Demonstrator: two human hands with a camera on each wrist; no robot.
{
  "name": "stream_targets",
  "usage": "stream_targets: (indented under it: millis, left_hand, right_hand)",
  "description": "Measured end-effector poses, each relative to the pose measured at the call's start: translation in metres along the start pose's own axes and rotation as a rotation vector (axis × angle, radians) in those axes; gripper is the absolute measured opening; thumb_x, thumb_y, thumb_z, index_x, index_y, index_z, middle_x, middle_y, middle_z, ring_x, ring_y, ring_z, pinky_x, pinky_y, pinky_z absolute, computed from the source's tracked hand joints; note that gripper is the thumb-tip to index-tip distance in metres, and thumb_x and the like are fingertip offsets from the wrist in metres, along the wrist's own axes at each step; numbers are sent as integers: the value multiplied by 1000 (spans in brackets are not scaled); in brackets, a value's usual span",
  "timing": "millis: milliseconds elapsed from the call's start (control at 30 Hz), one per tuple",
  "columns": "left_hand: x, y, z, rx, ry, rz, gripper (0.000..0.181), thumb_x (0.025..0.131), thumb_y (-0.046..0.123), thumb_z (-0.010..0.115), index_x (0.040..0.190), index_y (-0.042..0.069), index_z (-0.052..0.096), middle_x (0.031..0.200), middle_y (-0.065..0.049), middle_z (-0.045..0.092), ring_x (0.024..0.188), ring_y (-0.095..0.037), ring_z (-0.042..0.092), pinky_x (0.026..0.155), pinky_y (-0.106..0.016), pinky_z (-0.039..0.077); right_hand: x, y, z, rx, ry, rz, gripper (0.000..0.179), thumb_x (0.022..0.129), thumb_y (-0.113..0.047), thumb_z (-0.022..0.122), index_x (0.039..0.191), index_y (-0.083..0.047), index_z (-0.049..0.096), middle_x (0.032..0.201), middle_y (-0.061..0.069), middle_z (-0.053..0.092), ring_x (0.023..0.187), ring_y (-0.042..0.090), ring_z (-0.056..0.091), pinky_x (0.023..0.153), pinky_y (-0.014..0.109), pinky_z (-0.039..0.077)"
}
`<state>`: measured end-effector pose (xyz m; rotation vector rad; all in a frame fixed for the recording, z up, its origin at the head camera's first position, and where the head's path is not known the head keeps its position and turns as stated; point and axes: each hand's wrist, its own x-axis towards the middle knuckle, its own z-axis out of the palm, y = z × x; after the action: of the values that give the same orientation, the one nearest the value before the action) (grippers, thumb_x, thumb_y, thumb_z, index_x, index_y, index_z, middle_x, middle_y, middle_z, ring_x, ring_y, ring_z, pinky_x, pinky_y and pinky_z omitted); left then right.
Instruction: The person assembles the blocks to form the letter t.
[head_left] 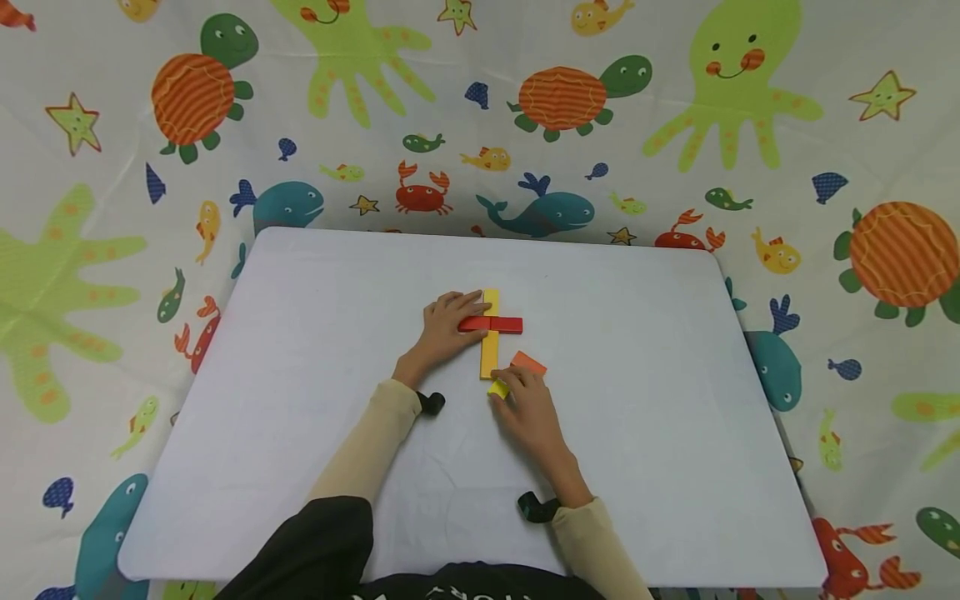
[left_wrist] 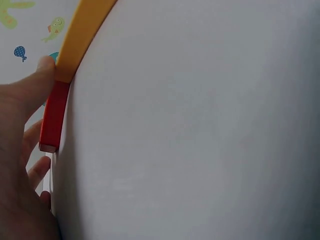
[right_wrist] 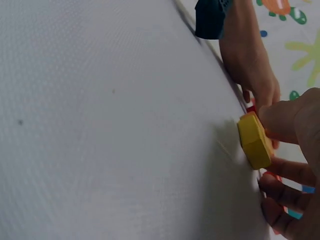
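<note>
A cross of blocks lies on the white tabletop in the head view: yellow bars (head_left: 489, 355) run lengthwise and red bars (head_left: 507, 325) cross them. My left hand (head_left: 442, 333) spans the left red arm, its thumb below and forefinger above, fingertips at the yellow bars. In the left wrist view that thumb meets the joint between a yellow bar (left_wrist: 85, 37) and a red bar (left_wrist: 55, 116). Just below the cross, my right hand (head_left: 534, 412) pinches a small yellow block (right_wrist: 254, 141) with several flat sides. An orange block (head_left: 529, 362) lies just beyond its fingers.
The white tabletop (head_left: 637, 417) has rounded corners. A cloth printed with sea animals (head_left: 480, 167) hangs behind it and shows along both sides. Dark bands (head_left: 537, 507) with small cameras circle both wrists.
</note>
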<state>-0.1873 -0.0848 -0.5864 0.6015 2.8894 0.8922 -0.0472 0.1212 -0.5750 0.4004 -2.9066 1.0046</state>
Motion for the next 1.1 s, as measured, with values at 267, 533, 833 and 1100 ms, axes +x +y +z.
stream_targets:
  millis: [267, 533, 833, 1100]
  left_hand:
    - [0, 1, 0, 15, -17, -19, 59, 98, 52, 66, 152, 32, 54, 168, 4, 39, 156, -30, 26, 120, -61, 20]
    - [0, 1, 0, 4, -16, -19, 60, 97, 51, 67, 152, 32, 54, 168, 4, 40, 155, -30, 26, 120, -62, 19]
    - [1, 0, 2, 41, -42, -11, 67, 93, 55, 69, 154, 32, 52, 169, 4, 38, 156, -31, 24, 122, -64, 18]
    - [1, 0, 2, 41, -39, -17, 68, 93, 55, 69, 154, 32, 51, 169, 4, 37, 156, -31, 23, 123, -65, 17]
  right_hand:
    - [-1, 0, 4, -20, 1, -18, 28, 97, -20, 74, 125, -21, 74, 130, 8, 66, 118, 32, 58, 93, 50, 50]
    - [-2, 0, 4, -27, 12, -36, 24, 98, -19, 74, 122, -19, 75, 130, 5, 67, 111, 29, 58, 85, 43, 48]
    - [-2, -1, 5, -5, 56, -54, 23, 97, -16, 73, 120, -16, 75, 130, 5, 69, 111, 30, 60, 85, 46, 49]
    - [-4, -4, 3, -20, 76, -13, 36, 93, -16, 79, 126, -11, 68, 128, 11, 67, 123, 33, 61, 96, 53, 52]
